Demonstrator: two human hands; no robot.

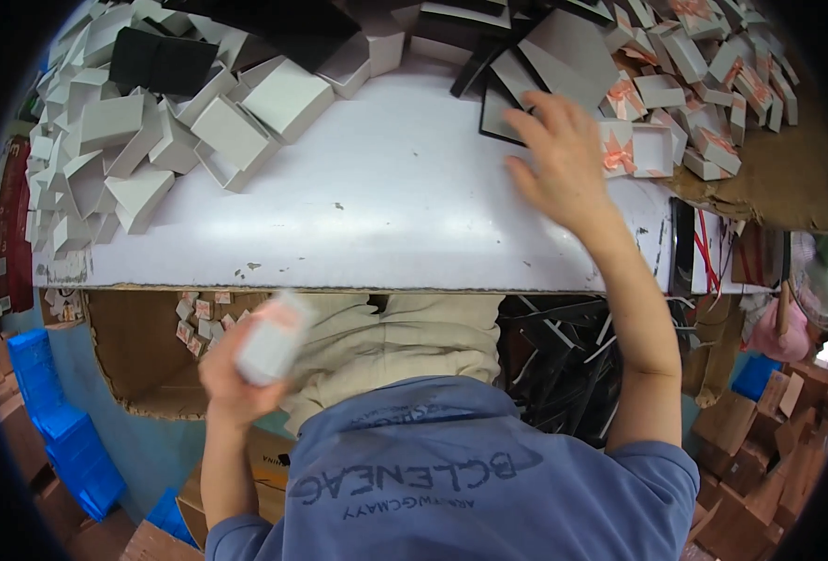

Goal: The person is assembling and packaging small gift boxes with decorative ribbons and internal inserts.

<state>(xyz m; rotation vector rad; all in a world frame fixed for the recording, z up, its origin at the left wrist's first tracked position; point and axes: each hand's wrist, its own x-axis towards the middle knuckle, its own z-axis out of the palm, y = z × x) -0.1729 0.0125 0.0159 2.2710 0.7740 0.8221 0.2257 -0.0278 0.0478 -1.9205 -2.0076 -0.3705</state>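
My left hand (222, 374) is gripping a white box (266, 355) with a blurred pink patch, near the table's (339, 215) front edge, left of my lap. My right hand (568, 159) is holding its fingers spread at black-edged pieces (494, 110); can't tell if they're touching. Squeezing lightly should be sparing the walls; keeping clear of bow-topped boxes (617, 150) is probably avoiding crushed ribbon.

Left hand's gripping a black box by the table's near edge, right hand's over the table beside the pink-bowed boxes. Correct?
Colour's off: the head view shows a white box in the left hand, not black. The right hand is indeed over the table, beside the pink-bowed boxes.
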